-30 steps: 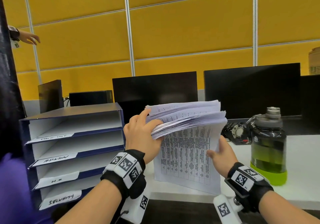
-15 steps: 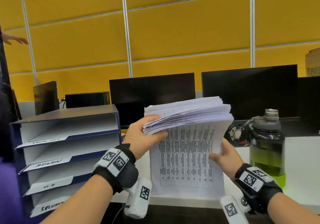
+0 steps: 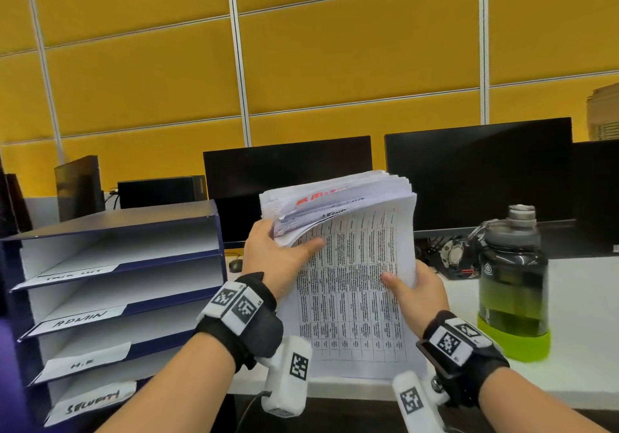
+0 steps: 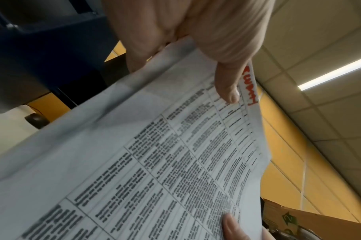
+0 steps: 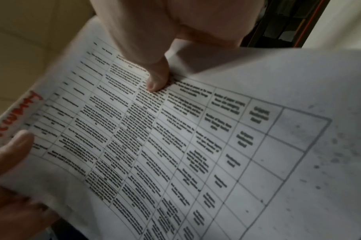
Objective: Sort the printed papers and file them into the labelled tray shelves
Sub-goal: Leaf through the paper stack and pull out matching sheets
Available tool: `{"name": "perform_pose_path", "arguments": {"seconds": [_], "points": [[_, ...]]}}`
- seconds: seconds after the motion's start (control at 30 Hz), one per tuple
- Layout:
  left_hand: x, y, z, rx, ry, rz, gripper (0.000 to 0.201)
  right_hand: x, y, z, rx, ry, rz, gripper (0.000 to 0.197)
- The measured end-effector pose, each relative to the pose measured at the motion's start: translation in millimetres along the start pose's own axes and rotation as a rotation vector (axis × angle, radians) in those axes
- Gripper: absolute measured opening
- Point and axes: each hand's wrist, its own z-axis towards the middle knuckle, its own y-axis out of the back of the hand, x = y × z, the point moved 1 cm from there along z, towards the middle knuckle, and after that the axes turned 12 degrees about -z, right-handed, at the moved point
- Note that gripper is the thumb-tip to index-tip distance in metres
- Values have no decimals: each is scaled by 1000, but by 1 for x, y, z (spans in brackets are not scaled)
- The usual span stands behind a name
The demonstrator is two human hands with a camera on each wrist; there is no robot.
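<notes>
A thick stack of printed papers (image 3: 338, 198) is held upright over the desk edge. The front sheet (image 3: 355, 298) (image 4: 155, 162) (image 5: 175, 138) carries a printed table and red handwriting at its top. My left hand (image 3: 281, 258) grips the stack's upper left corner, its thumb (image 4: 226, 87) lying on the front sheet. My right hand (image 3: 415, 288) pinches the front sheet's right edge, thumb (image 5: 157, 78) on the table print. To the left stands the blue tray unit (image 3: 110, 285) with white labelled shelves, among them ADMIN (image 3: 82, 319) and H.R (image 3: 83, 362).
A dark water bottle (image 3: 512, 282) with green liquid and a lime base stands on the white desk (image 3: 586, 315) at the right. Two black monitors (image 3: 475, 171) line the back before a yellow partition. A watch and cables (image 3: 452, 255) lie behind the papers.
The stack's top has tilted toward me, showing red writing on the upper sheets. My right thumb has come round onto the front sheet. The other person's hand at far left is gone.
</notes>
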Motion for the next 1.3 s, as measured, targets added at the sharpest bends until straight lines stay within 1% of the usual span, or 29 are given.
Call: {"name": "perform_pose_path", "arguments": {"seconds": [0.07, 0.17, 0.2, 0.27, 0.33, 0.43, 0.5, 0.57, 0.6, 0.67, 0.73, 0.83, 0.93, 1.03, 1.2, 1.27, 1.3], "points": [[1, 5, 2, -29, -12, 55, 46, -2, 0, 3, -10, -22, -33, 23], [2, 14, 4, -25, -60, 114, 37, -7, 3, 7, -35, -57, -49, 24], [4, 17, 5, -34, -67, 144, 38, -9, 5, 8, -52, -73, -46, 24], [8, 23, 8, -51, -85, 212, 44, -13, 12, 11, -91, -102, -52, 26], [11, 26, 10, -61, -110, 266, 40, -16, 20, 13, -113, -124, -74, 28], [13, 24, 10, -58, -143, 271, 24, -13, 25, 8, -59, -96, -61, 31], [11, 18, 8, -82, -134, 222, 23, -8, 24, 3, -12, -67, -43, 32], [10, 13, 7, -108, -87, 167, 20, -6, 21, 0, 5, -67, -30, 30], [10, 10, 5, -105, -49, 157, 20, -7, 19, 0, 2, -72, -25, 29], [13, 7, 4, -85, 4, 182, 34, -9, 16, 1, -10, -68, -24, 28], [19, 6, 5, -93, -6, 245, 49, -12, 12, 4, -10, -61, -21, 27], [27, 2, 9, -118, -17, 295, 59, -17, 7, 7, 17, -76, 3, 28], [36, -2, 14, -141, -11, 308, 56, -24, 2, 10, 48, -93, 33, 28], [45, 0, 19, -161, 1, 262, 53, -31, 0, 13, 54, -109, 58, 26], [47, 9, 24, -115, -61, 243, 47, -37, 1, 20, 26, -116, 81, 20], [46, 14, 23, -101, -56, 206, 48, -38, 3, 22, 37, -136, 150, 17], [45, 16, 23, -105, -37, 176, 49, -38, 5, 22, 51, -141, 208, 19]]}}
